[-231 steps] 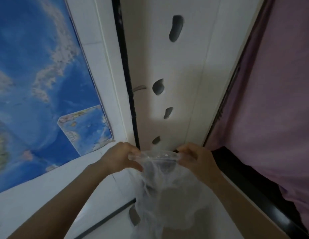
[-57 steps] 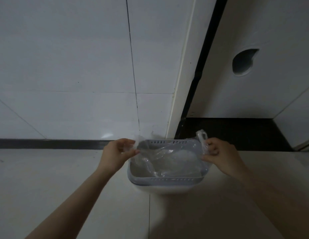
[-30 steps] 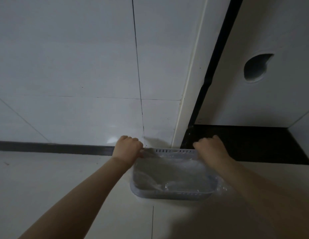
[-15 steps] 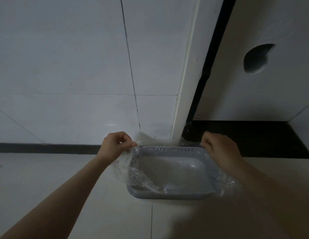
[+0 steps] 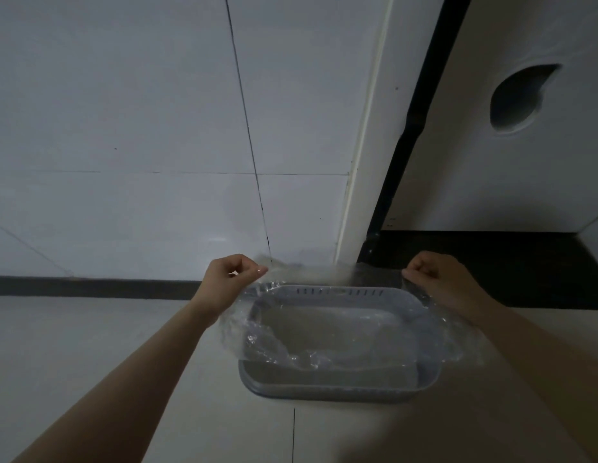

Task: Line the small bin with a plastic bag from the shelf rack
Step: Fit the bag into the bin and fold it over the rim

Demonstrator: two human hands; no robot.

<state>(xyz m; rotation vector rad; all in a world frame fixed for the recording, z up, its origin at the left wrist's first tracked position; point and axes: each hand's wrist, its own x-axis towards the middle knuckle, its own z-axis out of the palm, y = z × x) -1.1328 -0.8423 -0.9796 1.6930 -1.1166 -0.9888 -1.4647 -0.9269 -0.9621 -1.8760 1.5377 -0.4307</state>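
Note:
A small grey rectangular bin point(image 5: 337, 389) with slots near its rim stands on the floor against the wall. A clear plastic bag point(image 5: 277, 349) sits inside it, its mouth stretched above the far rim and draped over both short sides. My left hand point(image 5: 234, 279) pinches the bag's edge at the far left corner. My right hand point(image 5: 438, 279) grips the bag's edge at the far right corner. The bag's near edge lies crumpled inside the bin, short of the near rim.
A white tiled wall point(image 5: 157, 128) with a dark skirting strip point(image 5: 90, 287) rises behind the bin. To the right stands a white cabinet door point(image 5: 524, 162) with a cut-out handle hole point(image 5: 518, 98) above a black plinth point(image 5: 491, 269). Pale floor tiles point(image 5: 90, 362) surround the bin.
Both hands have lifted the bag's far edge a little and pulled it taut above the bin's far rim. The bin has stayed in place.

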